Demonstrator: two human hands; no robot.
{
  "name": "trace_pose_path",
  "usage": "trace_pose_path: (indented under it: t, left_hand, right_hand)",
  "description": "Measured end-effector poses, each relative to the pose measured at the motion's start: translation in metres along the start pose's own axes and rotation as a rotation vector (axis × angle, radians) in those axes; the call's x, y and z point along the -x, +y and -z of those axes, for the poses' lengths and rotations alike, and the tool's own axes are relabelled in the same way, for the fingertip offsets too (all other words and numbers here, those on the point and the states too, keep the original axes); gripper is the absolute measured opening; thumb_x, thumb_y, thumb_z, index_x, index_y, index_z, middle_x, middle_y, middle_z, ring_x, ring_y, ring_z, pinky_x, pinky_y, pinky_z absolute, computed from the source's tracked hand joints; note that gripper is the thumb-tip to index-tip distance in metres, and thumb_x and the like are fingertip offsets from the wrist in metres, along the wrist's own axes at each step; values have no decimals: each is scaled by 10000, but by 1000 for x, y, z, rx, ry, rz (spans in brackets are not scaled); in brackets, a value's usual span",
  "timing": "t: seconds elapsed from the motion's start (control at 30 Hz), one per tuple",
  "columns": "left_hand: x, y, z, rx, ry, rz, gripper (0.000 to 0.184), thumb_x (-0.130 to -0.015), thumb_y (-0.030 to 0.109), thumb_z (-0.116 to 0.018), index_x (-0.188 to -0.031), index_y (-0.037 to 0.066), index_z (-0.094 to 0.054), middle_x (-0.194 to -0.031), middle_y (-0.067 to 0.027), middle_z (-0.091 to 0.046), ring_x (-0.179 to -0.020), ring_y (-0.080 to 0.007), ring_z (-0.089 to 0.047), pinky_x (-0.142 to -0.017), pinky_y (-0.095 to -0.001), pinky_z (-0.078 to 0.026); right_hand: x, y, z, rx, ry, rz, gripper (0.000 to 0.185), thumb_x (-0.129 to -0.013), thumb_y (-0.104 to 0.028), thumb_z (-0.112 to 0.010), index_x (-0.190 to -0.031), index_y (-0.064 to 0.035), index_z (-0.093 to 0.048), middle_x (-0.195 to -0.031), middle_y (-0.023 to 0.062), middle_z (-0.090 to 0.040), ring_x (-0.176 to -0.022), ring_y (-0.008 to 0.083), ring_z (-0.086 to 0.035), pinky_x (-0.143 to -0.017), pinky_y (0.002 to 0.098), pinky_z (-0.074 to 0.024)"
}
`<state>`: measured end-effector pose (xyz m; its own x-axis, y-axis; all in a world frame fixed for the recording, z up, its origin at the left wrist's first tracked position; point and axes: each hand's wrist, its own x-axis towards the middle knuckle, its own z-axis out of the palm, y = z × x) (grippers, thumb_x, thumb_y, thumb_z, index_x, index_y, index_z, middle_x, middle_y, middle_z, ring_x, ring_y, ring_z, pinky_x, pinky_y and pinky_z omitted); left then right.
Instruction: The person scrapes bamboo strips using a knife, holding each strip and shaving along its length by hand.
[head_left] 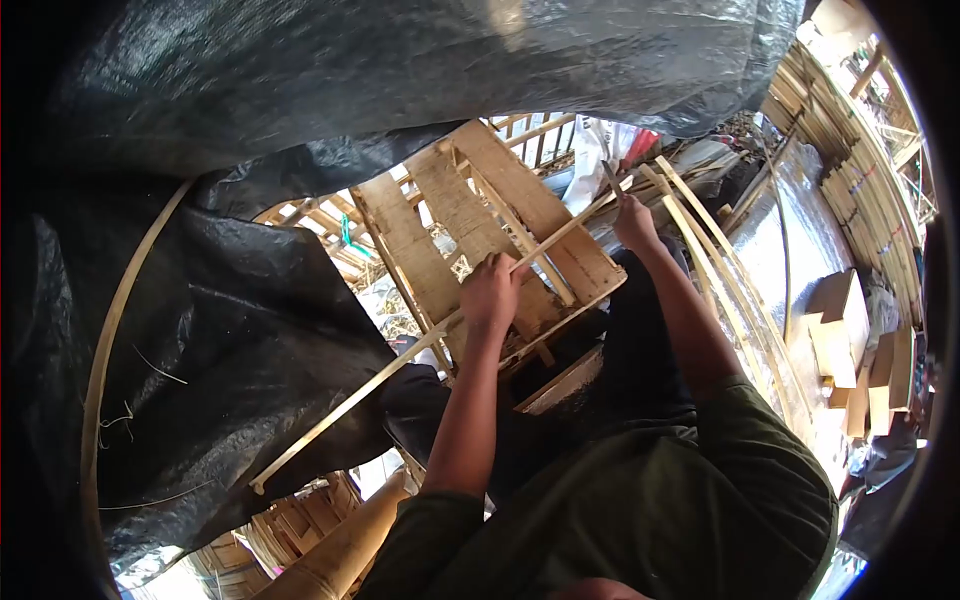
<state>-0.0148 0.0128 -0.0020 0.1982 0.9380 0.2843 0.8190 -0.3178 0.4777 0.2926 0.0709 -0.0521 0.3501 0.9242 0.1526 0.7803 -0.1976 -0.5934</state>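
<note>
A long pale bamboo strip [365, 392] runs slantwise from the lower left up to the right, across a slatted wooden crate [450, 200]. My left hand [490, 290] is closed around the strip near its middle, above the crate's near side. In my right hand [635, 222] is a knife [611, 178], its narrow dark blade pointing up and away from me. The blade is beside the strip's far end; whether the two touch I cannot tell. Most of the knife's handle is hidden in my fingers.
Several loose bamboo strips [722, 255] lean at my right. Farther right are cardboard boxes [838, 325] and stacked bundles of bamboo [870, 200]. Black plastic sheeting [240, 330] hangs at the left and overhead. A thick bamboo pole [335, 545] lies at the lower left.
</note>
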Motion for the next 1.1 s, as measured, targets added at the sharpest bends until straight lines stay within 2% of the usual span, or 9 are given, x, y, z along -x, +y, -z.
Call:
trace_pose_path:
  t: [0.33, 0.53, 0.7, 0.8, 0.83, 0.87, 1.0, 1.07, 1.1]
  left_hand:
    - [-5, 6, 4, -48, 33, 1, 206, -864, 318, -682, -827, 127, -615, -831, -47, -652, -781, -261, -648, -639, -389, -513]
    - [1, 13, 3, -43, 42, 33, 197, -865, 309, -680, -837, 120, -632, -851, -52, -660, -806, -270, -650, -644, -399, -508]
    - [8, 2, 10, -119, -38, -4, 208, -865, 311, -676, -789, 118, -659, -813, -50, -636, -788, -230, -623, -733, -391, -473]
    - [15, 17, 29, -239, 22, 58, 173, -815, 269, -720, -785, 98, -720, -773, -72, -616, -743, -291, -615, -678, -397, -469]
    - [19, 13, 22, -188, 60, 48, 135, -822, 263, -707, -820, 130, -731, -793, -39, -619, -769, -244, -615, -703, -383, -459]
    - [24, 10, 15, -188, 43, 42, 135, -822, 263, -707, -820, 130, -731, -793, -39, -619, -769, -244, -615, -703, -383, -459]
    - [25, 11, 9, -93, 142, 35, 84, -813, 183, -716, -816, 99, -708, -799, -47, -602, -770, -260, -618, -612, -383, -483]
    - [24, 11, 8, -85, 161, 43, 92, -818, 198, -714, -833, 107, -710, -800, -53, -589, -760, -266, -611, -620, -391, -480]
    - [25, 13, 10, -86, 149, 52, 92, -818, 198, -714, -833, 107, -710, -800, -53, -589, -760, -266, -611, -620, -391, -480]
  right_hand:
    - [0, 0, -10, -68, 44, -44, 294, -997, -243, -423, -957, 33, -516, -825, 344, -628, -817, 529, -612, -702, 591, -476]
    - [2, 2, 0, -125, -16, 11, 245, -987, -185, -422, -985, 41, -519, -842, 351, -627, -828, 523, -615, -727, 591, -476]
    - [1, 5, 13, -91, -74, 65, 268, -983, -198, -435, -974, 52, -531, -817, 342, -630, -808, 501, -630, -719, 574, -489]
    - [-5, 8, 21, -68, -154, 92, 243, -954, -194, -483, -979, 39, -547, -802, 313, -630, -796, 505, -611, -714, 568, -474]
    - [-10, 9, 20, -80, -100, 124, 333, -961, -250, -487, -868, 54, -583, -793, 318, -628, -797, 500, -615, -723, 559, -483]
    - [-13, 13, 20, -38, -36, 113, 434, -972, -286, -481, -749, 68, -593, -748, 311, -623, -762, 496, -618, -697, 554, -491]
    - [-30, 5, 34, -207, -303, -220, 493, -978, -310, -460, -717, 85, -598, -682, 287, -619, -693, 481, -627, -625, 511, -506]
    - [-30, 14, 8, 60, -147, 284, 431, -959, -292, -487, -748, 59, -623, -704, 283, -627, -701, 463, -637, -611, 501, -503]
    - [-19, 13, -5, -148, -110, 214, 390, -954, -280, -484, -780, 26, -653, -731, 275, -634, -728, 452, -643, -636, 511, -508]
